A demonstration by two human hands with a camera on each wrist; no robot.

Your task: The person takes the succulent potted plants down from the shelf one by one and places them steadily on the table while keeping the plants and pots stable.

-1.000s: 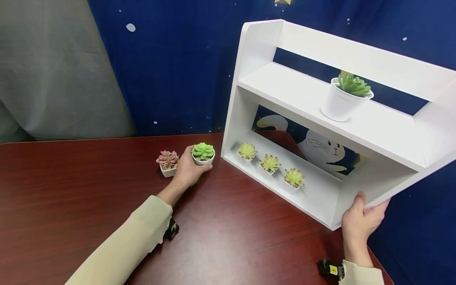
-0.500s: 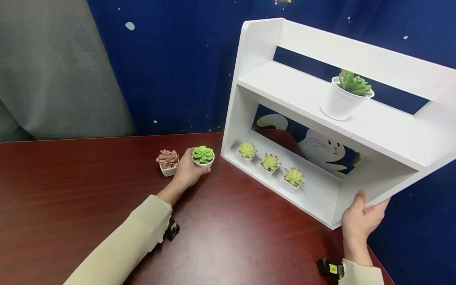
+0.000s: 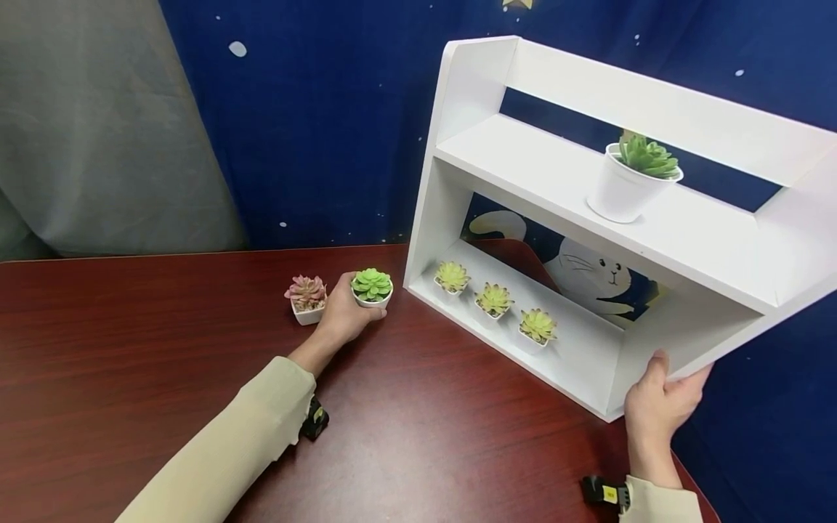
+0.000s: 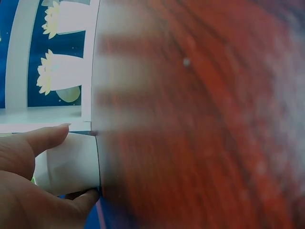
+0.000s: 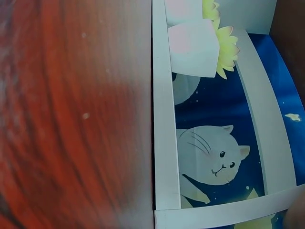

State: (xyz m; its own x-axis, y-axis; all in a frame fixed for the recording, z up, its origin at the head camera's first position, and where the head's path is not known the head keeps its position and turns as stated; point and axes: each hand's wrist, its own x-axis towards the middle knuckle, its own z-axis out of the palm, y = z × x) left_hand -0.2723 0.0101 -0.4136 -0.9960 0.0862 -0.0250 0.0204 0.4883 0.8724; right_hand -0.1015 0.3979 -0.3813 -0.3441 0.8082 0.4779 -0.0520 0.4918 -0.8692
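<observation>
My left hand (image 3: pixel 344 312) holds a bright green succulent (image 3: pixel 372 283) in a small round white pot (image 4: pixel 71 162), thumb on one side and fingers on the other. The pot is upright at the table surface, just left of the white two-tier shelf (image 3: pixel 693 254). Close by on the left is a pink succulent (image 3: pixel 307 298) in a square white pot. My right hand (image 3: pixel 660 410) grips the shelf's right side panel, thumb toward the inside and the other fingers partly hidden behind the panel. Three yellow-green succulents (image 3: pixel 494 299) in square white pots line the lower tier.
On the upper tier stands a larger green succulent (image 3: pixel 631 181) in a white pot. Behind the brown table (image 3: pixel 163 363) hang a dark blue curtain (image 3: pixel 314 131) with a cat print and a grey curtain (image 3: pixel 111 131). The shelf stands at an angle across the table's right side.
The green succulent's pot has come down slightly in my left hand, whose thumb has shifted a little. My right hand stays at the shelf's side panel.
</observation>
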